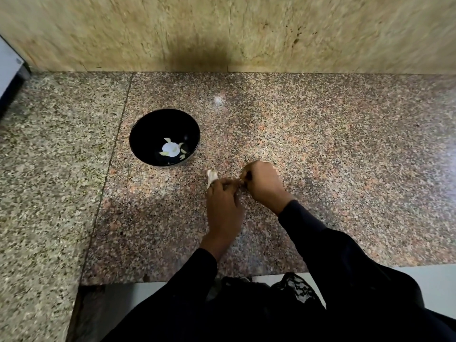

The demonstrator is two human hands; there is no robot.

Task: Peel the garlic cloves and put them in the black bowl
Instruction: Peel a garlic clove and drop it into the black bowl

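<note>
The black bowl (148,124) stands on the speckled granite counter (320,144), left of my hands, with several pale peeled garlic cloves (170,149) in its bottom. My left hand (223,206) holds a white piece of garlic (211,176) that sticks out past its fingers. My right hand (262,181) is curled, its fingertips meeting the left hand's fingertips and pinching at something small between them; what it pinches is mostly hidden.
A beige stone wall (222,33) rises behind the counter. A grey object (9,70) sits at the far left edge. A seam (116,144) runs down the counter left of the bowl. The counter's front edge (197,280) lies close to my body.
</note>
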